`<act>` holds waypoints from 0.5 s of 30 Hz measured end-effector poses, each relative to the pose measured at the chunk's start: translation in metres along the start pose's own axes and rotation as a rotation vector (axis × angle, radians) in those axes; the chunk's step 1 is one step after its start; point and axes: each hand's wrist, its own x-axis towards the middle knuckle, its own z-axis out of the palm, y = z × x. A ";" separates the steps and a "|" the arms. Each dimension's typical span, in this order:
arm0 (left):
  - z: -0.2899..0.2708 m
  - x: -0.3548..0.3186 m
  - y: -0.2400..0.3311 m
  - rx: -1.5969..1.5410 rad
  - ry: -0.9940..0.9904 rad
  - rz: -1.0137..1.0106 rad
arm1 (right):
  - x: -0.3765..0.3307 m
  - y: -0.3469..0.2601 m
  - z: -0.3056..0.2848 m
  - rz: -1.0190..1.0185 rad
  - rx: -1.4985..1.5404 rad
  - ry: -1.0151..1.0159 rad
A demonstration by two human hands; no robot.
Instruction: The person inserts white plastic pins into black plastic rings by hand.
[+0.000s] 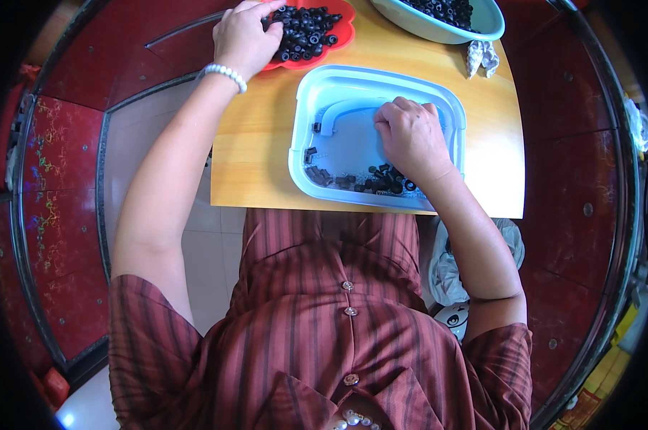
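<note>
My left hand (246,41) reaches to the left edge of a red scalloped plate (348,30) at the far side of the table. Its thumb and fingers are apart, touching small black ring-like caps (306,34) heaped there; some fingertips are cut off or hidden. Inside a light blue rectangular tub (295,147), my right hand (413,140) is closed with its fingers curled down. Whatever lies between those fingers is hidden. More black pieces (387,179) and small clear bits lie along the tub's near side. A curved pale strip (328,120) is visible inside the tub.
A pale blue-green basin (490,25) of black pieces stands at the far right of the wooden table (248,143). Beside it, a crumpled patterned cloth (483,59) hangs near the edge. Dark red panels (62,179) flank both sides. A plastic bag (449,269) sits below the table's right side.
</note>
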 end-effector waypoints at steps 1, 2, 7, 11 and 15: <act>-0.007 -0.006 0.011 0.002 -0.003 0.000 | 0.000 0.000 -0.001 0.000 0.003 -0.001; -0.012 -0.011 0.020 -0.141 -0.035 0.042 | -0.001 0.002 -0.003 0.045 0.120 0.068; -0.042 -0.066 0.069 -0.160 -0.369 0.155 | -0.020 0.006 -0.026 0.322 0.615 0.207; -0.047 -0.091 0.089 -0.225 -0.411 0.169 | -0.048 0.008 -0.045 0.400 0.816 0.248; -0.033 -0.101 0.126 -0.353 -0.456 0.179 | -0.070 0.004 -0.050 0.483 1.077 0.228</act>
